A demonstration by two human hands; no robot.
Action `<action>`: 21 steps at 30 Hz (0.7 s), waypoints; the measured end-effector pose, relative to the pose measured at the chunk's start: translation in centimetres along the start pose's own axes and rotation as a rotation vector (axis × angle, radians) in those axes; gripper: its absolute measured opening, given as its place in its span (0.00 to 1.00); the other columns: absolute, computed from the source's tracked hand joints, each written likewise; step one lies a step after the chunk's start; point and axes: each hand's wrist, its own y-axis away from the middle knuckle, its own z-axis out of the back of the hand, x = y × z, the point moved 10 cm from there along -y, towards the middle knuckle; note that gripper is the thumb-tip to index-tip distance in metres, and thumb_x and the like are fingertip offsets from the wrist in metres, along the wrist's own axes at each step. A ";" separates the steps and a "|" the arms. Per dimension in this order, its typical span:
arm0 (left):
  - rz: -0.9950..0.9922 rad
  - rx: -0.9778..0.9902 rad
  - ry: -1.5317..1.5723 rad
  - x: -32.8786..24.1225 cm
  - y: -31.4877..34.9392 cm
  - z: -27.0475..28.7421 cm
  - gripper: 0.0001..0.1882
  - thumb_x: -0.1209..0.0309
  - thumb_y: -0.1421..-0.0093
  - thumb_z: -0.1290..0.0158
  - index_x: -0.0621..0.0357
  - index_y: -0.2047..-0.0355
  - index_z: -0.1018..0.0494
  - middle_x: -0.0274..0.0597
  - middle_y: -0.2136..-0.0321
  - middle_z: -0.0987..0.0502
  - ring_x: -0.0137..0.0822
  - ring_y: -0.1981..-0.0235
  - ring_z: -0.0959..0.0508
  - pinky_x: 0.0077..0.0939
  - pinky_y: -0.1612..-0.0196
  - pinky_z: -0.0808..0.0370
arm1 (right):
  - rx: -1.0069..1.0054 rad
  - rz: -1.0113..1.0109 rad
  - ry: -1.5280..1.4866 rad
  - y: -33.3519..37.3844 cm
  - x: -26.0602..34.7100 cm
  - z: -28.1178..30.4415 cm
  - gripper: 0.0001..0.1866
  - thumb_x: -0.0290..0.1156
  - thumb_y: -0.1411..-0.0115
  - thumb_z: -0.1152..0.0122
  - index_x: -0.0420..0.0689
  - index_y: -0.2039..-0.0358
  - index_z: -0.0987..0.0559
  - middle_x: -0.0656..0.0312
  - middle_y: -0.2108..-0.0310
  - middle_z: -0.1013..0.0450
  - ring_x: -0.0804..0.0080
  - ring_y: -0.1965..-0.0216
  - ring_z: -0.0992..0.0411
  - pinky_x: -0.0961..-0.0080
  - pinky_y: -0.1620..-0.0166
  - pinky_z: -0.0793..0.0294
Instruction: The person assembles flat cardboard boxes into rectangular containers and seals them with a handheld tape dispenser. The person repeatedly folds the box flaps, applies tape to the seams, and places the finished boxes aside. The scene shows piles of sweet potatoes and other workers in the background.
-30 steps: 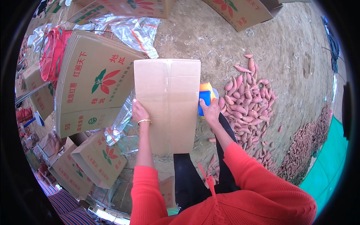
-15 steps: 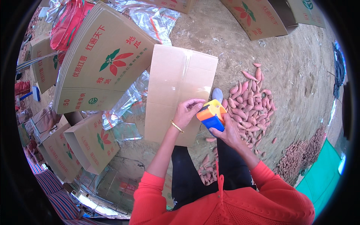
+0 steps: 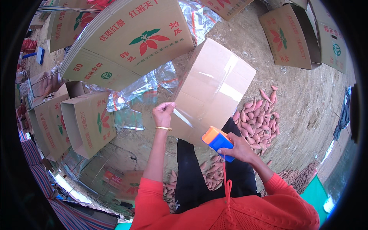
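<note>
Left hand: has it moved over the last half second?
Yes: the left hand has moved leftward, away from the sweet potato pile, and is now at the left edge of the carton.

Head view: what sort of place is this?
Probably a sweet potato packing area on bare earth: loose sweet potatoes lie heaped, flattened cardboard cartons stand stacked, and the right hand holds a blue-and-orange tape dispenser.

Taped carton (image 3: pixel 214 86): underside hidden. Right hand (image 3: pixel 241 149): some fingers hidden behind tape dispenser (image 3: pixel 219 142). Left hand (image 3: pixel 164 112): can't tell what's between its pinched fingertips. Flattened carton stack (image 3: pixel 122 50) plus 1 printed carton (image 3: pixel 227 7) cut off at top edge. Far sweet potato heap (image 3: pixel 304 177): pieces too small to count.
</note>
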 end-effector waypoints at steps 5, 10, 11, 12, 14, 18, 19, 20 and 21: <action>-0.094 -0.249 -0.140 -1.0 -10.7 11.9 0.07 0.73 0.48 0.39 0.65 0.72 0.21 0.33 0.78 0.23 0.21 0.79 0.31 0.15 0.74 0.34 | -0.039 -0.021 0.143 1.9 0.1 0.7 0.33 0.53 0.57 0.30 0.35 0.64 0.28 0.53 0.74 0.28 0.66 0.71 0.27 0.69 0.66 0.29; 0.015 -0.182 -0.085 3.9 -15.3 10.1 0.09 0.70 0.50 0.39 0.65 0.74 0.21 0.34 0.79 0.23 0.23 0.79 0.29 0.19 0.73 0.32 | -0.062 -0.065 0.149 1.0 0.2 1.0 0.31 0.50 0.60 0.28 0.37 0.66 0.27 0.57 0.74 0.30 0.70 0.70 0.30 0.72 0.66 0.31; 0.031 -0.177 -0.113 6.0 -16.2 10.0 0.09 0.69 0.50 0.39 0.65 0.73 0.21 0.33 0.79 0.23 0.23 0.79 0.29 0.18 0.74 0.32 | -0.058 -0.090 0.146 0.6 0.4 0.9 0.31 0.49 0.61 0.27 0.37 0.66 0.27 0.59 0.73 0.30 0.72 0.69 0.30 0.73 0.64 0.31; 0.045 -0.184 -0.146 8.8 -17.0 10.6 0.10 0.69 0.49 0.39 0.65 0.73 0.21 0.33 0.79 0.23 0.22 0.79 0.29 0.18 0.74 0.32 | -0.060 -0.076 0.163 0.0 0.7 0.7 0.31 0.49 0.60 0.28 0.37 0.66 0.27 0.58 0.74 0.30 0.70 0.71 0.30 0.72 0.66 0.31; 0.072 -0.151 -0.223 12.4 -17.9 9.5 0.10 0.69 0.49 0.39 0.65 0.73 0.21 0.33 0.79 0.24 0.22 0.79 0.29 0.19 0.74 0.32 | -0.086 -0.057 0.189 -0.8 0.1 0.7 0.31 0.50 0.60 0.28 0.37 0.68 0.28 0.56 0.77 0.31 0.68 0.74 0.31 0.71 0.68 0.32; 0.074 -0.039 -0.422 16.9 -17.1 5.0 0.10 0.67 0.50 0.38 0.63 0.73 0.20 0.33 0.81 0.23 0.24 0.78 0.27 0.20 0.72 0.30 | -0.100 -0.126 0.145 -2.0 -3.1 -0.4 0.31 0.51 0.60 0.28 0.38 0.68 0.28 0.57 0.76 0.31 0.68 0.74 0.30 0.71 0.67 0.31; 0.085 -0.014 -0.407 18.1 -16.5 3.7 0.10 0.67 0.50 0.38 0.62 0.73 0.20 0.34 0.81 0.23 0.24 0.79 0.27 0.20 0.72 0.30 | -0.126 -0.118 0.123 -2.3 -3.9 -0.6 0.30 0.51 0.59 0.28 0.38 0.68 0.28 0.57 0.76 0.31 0.68 0.73 0.30 0.71 0.67 0.31; 0.096 0.013 -0.390 18.6 -15.6 2.2 0.09 0.67 0.51 0.38 0.61 0.73 0.20 0.34 0.82 0.23 0.23 0.79 0.27 0.21 0.72 0.30 | -0.154 -0.112 0.102 -2.7 -4.5 -0.6 0.30 0.51 0.59 0.28 0.38 0.68 0.28 0.57 0.76 0.31 0.68 0.73 0.30 0.70 0.67 0.31; 0.102 0.035 -0.379 18.7 -15.0 1.4 0.09 0.67 0.51 0.38 0.61 0.73 0.20 0.35 0.82 0.23 0.23 0.79 0.27 0.21 0.72 0.30 | -0.148 -0.120 0.109 -2.9 -4.9 -0.8 0.30 0.51 0.59 0.28 0.38 0.67 0.28 0.58 0.76 0.30 0.68 0.73 0.30 0.70 0.67 0.31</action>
